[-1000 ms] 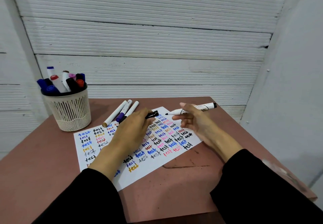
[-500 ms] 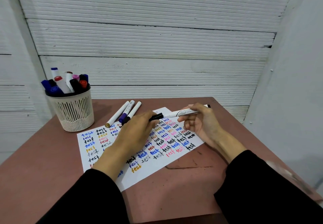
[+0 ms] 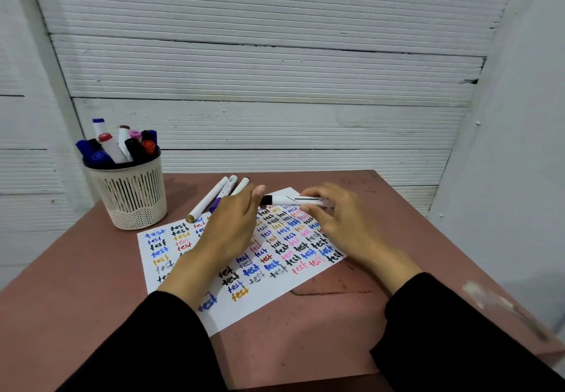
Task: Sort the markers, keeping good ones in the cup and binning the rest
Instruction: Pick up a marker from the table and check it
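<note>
A white marker with a black cap (image 3: pixel 290 200) lies level above the far edge of the test sheet (image 3: pixel 275 293). My right hand (image 3: pixel 345 226) pinches its barrel between thumb and fingers. My left hand (image 3: pixel 232 226) grips the black cap end, thumb raised beside it. The cap sits on the marker's tip. A cream mesh cup (image 3: pixel 131 199) at the far left of the table holds several capped markers (image 3: pixel 122 147). Three more markers (image 3: pixel 214 199) lie side by side beyond the sheet, partly hidden by my left hand.
The sheet is covered in rows of the word "test" in many colours. The reddish table (image 3: pixel 321 330) ends close on the right and at the back. White ribbed panels (image 3: pixel 275 85) stand right behind it. No bin is in view.
My left hand's black cap and my right hand's uncapped marker came together; the cap now sits on the tip. The right hand moved left and lower over the sheet.
</note>
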The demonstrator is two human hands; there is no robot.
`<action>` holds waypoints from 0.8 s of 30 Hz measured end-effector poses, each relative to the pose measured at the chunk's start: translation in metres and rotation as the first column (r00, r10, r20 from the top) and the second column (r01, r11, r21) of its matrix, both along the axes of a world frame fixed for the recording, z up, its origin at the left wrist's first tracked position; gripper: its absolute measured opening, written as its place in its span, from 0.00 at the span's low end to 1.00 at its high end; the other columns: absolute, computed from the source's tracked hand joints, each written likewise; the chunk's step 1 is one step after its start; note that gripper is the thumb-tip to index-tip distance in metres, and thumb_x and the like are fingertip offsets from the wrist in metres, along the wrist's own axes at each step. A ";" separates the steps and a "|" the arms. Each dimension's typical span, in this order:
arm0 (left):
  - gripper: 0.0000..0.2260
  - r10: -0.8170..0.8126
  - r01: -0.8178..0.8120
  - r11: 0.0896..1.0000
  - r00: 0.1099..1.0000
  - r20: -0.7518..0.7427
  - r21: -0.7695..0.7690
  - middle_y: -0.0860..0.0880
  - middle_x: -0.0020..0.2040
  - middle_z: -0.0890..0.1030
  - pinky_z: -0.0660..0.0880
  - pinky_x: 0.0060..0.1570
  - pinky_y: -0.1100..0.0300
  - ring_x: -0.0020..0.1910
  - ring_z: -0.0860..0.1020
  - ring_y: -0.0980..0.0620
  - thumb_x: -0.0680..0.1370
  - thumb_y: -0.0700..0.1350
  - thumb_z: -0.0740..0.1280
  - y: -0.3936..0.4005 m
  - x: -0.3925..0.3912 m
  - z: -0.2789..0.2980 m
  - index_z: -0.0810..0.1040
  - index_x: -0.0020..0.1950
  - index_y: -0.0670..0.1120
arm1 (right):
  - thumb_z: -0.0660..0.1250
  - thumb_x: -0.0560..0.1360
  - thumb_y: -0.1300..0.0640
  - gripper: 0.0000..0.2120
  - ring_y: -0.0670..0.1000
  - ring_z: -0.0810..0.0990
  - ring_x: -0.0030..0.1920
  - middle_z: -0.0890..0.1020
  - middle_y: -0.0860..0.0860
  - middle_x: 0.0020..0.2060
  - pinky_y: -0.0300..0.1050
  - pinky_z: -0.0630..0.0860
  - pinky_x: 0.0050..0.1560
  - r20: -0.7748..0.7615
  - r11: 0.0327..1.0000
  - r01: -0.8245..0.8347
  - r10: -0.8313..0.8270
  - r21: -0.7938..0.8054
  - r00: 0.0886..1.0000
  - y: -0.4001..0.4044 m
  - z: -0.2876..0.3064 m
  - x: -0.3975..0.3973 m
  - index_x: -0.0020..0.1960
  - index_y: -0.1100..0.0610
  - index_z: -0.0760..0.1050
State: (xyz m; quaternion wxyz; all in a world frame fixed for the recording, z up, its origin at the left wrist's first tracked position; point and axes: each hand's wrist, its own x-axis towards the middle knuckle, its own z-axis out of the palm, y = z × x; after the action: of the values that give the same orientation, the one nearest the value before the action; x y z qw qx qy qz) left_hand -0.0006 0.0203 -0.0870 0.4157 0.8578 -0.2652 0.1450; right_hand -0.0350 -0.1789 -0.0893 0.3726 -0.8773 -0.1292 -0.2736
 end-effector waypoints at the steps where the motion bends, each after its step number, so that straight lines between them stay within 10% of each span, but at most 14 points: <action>1: 0.22 0.018 -0.018 1.000 1.000 -0.008 -0.007 0.52 0.36 0.70 0.67 0.39 0.58 0.34 0.67 0.57 0.81 0.59 0.47 0.000 0.000 0.001 0.72 0.46 0.44 | 0.69 0.76 0.58 0.09 0.44 0.74 0.43 0.77 0.45 0.42 0.34 0.70 0.44 0.122 0.996 0.030 -0.019 -0.086 0.992 0.003 -0.003 0.001 0.55 0.60 0.80; 10: 0.14 -0.041 0.058 0.988 0.992 0.118 -0.143 0.50 0.38 0.74 0.67 0.39 0.56 0.39 0.71 0.50 0.82 0.55 0.51 -0.005 -0.001 0.010 0.67 0.44 0.48 | 0.55 0.81 0.49 0.14 0.45 0.70 0.37 0.74 0.43 0.32 0.45 0.66 0.36 0.183 0.975 0.141 -0.110 -0.169 0.977 0.017 -0.004 -0.003 0.42 0.53 0.73; 14: 0.01 -0.106 0.085 0.836 0.994 -0.008 -0.543 0.59 0.40 0.79 0.74 0.48 0.67 0.43 0.78 0.61 0.82 0.43 0.61 -0.010 -0.002 0.024 0.70 0.50 0.48 | 0.52 0.83 0.49 0.16 0.40 0.66 0.44 0.73 0.41 0.41 0.35 0.63 0.43 0.104 0.990 0.077 -0.064 -0.119 0.992 0.024 0.003 -0.004 0.59 0.54 0.75; 19: 0.11 0.026 -0.074 0.586 0.997 -0.073 -0.807 0.50 0.43 0.84 0.74 0.40 0.72 0.42 0.82 0.62 0.75 0.40 0.71 0.004 -0.007 0.054 0.71 0.53 0.45 | 0.58 0.81 0.59 0.24 0.52 0.64 0.66 0.69 0.53 0.65 0.46 0.60 0.68 -0.098 0.955 0.215 -0.239 -0.205 0.966 0.021 -0.006 -0.002 0.76 0.57 0.57; 24: 0.09 0.175 0.002 0.672 0.971 0.161 -0.741 0.50 0.44 0.84 0.78 0.47 0.64 0.46 0.83 0.55 0.73 0.37 0.73 0.032 -0.015 0.086 0.75 0.48 0.44 | 0.57 0.82 0.57 0.13 0.54 0.69 0.62 0.74 0.54 0.60 0.48 0.66 0.64 -0.133 0.943 0.086 -0.135 -0.321 0.982 0.048 0.004 0.018 0.64 0.59 0.71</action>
State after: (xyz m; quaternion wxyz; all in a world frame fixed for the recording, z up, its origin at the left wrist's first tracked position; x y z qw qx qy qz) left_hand -0.0152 0.0518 -0.0007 0.6863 0.6080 -0.1871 0.3525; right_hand -0.0166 -0.1313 -0.0852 0.2213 -0.9495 -0.0926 -0.2022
